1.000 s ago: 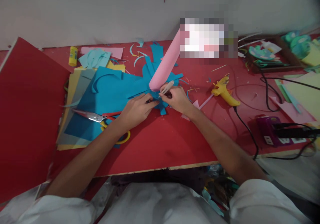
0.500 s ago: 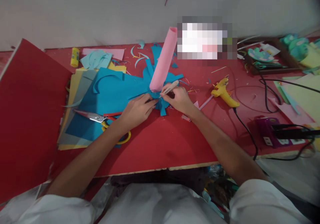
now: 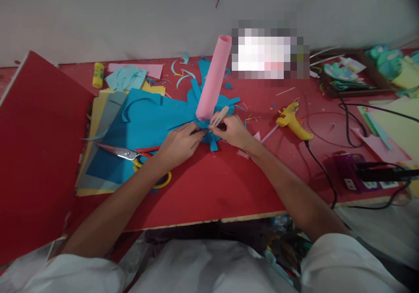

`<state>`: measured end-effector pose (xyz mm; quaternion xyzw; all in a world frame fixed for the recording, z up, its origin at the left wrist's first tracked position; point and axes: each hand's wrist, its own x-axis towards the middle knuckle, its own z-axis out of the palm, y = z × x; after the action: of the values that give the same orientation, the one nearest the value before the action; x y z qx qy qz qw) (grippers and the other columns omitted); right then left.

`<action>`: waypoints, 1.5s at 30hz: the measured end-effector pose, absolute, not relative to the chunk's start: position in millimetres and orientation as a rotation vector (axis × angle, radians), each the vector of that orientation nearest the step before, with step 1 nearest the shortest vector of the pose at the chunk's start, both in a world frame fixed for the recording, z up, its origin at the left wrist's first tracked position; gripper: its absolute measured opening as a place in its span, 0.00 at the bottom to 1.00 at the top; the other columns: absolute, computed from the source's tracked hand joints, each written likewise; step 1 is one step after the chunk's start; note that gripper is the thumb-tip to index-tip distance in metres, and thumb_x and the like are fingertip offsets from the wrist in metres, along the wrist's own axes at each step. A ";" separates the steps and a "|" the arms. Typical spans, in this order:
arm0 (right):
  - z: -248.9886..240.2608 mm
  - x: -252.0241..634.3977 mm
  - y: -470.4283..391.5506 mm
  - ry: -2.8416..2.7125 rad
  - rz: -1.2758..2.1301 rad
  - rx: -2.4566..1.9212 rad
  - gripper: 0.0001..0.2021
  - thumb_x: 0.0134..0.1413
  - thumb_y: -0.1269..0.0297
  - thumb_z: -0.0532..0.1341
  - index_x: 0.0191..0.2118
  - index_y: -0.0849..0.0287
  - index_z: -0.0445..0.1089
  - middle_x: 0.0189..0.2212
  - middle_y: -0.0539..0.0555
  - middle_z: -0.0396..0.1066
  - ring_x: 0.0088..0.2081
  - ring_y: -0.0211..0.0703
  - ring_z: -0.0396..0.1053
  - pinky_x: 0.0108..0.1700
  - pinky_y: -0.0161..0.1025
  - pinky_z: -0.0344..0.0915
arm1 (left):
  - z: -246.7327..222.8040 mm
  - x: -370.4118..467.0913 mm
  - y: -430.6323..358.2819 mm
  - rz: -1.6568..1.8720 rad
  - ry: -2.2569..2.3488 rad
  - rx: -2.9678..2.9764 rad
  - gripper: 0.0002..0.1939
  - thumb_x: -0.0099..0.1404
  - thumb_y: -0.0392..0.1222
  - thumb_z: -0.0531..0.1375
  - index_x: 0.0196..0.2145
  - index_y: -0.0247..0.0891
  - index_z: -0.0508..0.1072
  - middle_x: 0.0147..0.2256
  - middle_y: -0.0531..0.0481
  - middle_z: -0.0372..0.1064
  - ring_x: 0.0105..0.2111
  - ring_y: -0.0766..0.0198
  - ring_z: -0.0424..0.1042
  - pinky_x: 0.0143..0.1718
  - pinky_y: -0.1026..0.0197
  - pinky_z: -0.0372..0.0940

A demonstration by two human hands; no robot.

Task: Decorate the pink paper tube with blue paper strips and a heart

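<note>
so, pink rolled-paper tube [image 3: 214, 79] stands tilted on blue cut-paper strips [image 3: 213, 143], mid-scene; strips cut, joining looks unfinished. right hand [image 3: 234, 130] pinches slim whitish pen-like tool [image 3: 220, 116] at its near end; left hand [image 3: 181, 143], fingers narrow, touches strips, grip unclear.

The table [image 3: 212, 188] is red, the tube [image 3: 214, 79] plain pink, the paper [image 3: 229, 103] around its base bright blue, the stick [image 3: 220, 115] off-white. The scissors [image 3: 128, 154] pair red with yellow; the glue gun [image 3: 294, 122] is yellow, its cord [image 3: 321, 166] black; the wall [image 3: 131, 18] is grey.
</note>
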<state>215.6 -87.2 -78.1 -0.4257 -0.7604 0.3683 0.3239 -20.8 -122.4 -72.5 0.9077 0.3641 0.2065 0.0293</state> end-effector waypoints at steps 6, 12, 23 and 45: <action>-76.8 217.4 -87.1 -1.947 0.916 -1.132 0.14 0.66 0.50 0.62 0.37 0.56 0.72 0.33 0.54 0.76 0.33 0.44 0.70 0.36 0.40 0.64 | -72.1 -21.1 -122.7 0.627 1.128 2.802 0.16 0.80 0.40 0.54 0.55 0.39 0.81 0.45 0.42 0.77 0.45 0.56 0.78 0.44 0.56 0.74; -81.8 214.4 -86.6 -2.001 0.852 -1.158 0.12 0.64 0.52 0.62 0.37 0.55 0.71 0.29 0.52 0.73 0.29 0.42 0.66 0.36 0.41 0.63 | -73.3 -20.8 -122.2 0.608 1.132 2.788 0.16 0.80 0.39 0.54 0.54 0.40 0.81 0.46 0.43 0.77 0.46 0.56 0.78 0.45 0.56 0.74; -77.0 218.0 -89.3 -1.830 0.981 -1.097 0.10 0.65 0.54 0.63 0.37 0.55 0.72 0.29 0.50 0.73 0.30 0.41 0.68 0.34 0.40 0.64 | -71.3 -20.9 -123.1 0.597 1.148 2.790 0.17 0.80 0.40 0.54 0.55 0.39 0.81 0.45 0.42 0.77 0.45 0.54 0.78 0.45 0.55 0.74; -73.6 218.6 -89.1 -1.905 0.947 -1.142 0.12 0.64 0.53 0.63 0.36 0.57 0.74 0.31 0.53 0.77 0.30 0.41 0.70 0.34 0.40 0.62 | -69.5 -22.3 -122.5 0.573 1.127 2.817 0.17 0.80 0.38 0.54 0.55 0.38 0.81 0.46 0.42 0.77 0.46 0.55 0.78 0.45 0.55 0.76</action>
<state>218.6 -89.1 -73.6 -0.4420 -0.7373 0.3665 0.3558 -22.3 -122.5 -69.5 0.9120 0.3649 0.1856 0.0269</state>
